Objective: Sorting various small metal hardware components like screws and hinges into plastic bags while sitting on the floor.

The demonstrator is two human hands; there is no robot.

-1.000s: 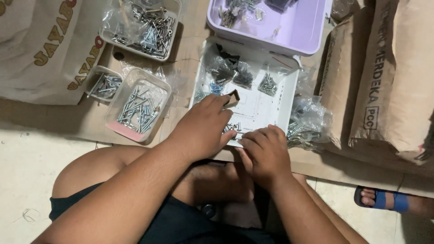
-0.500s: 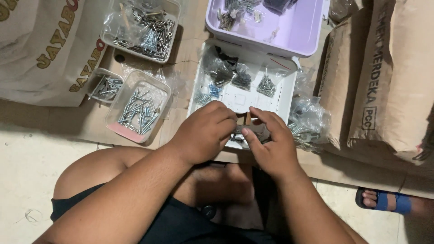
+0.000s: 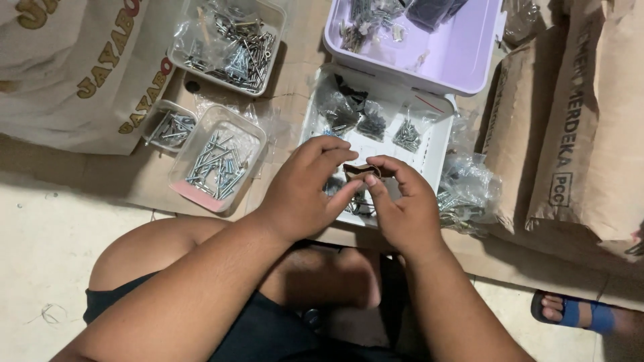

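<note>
A small dark brown piece (image 3: 362, 169) is pinched between the fingertips of the left hand (image 3: 305, 191) and right hand (image 3: 402, 204), above the near half of a white tray (image 3: 439, 144). The tray is hemmed by a lilac bin (image 3: 469, 60) behind, clear screw tubs (image 3: 218, 157) on the left and paper sacks (image 3: 570, 121) on the right. Bagged metal screws (image 3: 372, 124) lie in the tray.

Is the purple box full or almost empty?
Almost empty: the purple box shows mostly bare floor, with only small bags at its far end.

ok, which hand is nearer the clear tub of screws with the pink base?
Left. The left hand sits just right of the clear tub; the right hand is farther right, beyond it.
</note>
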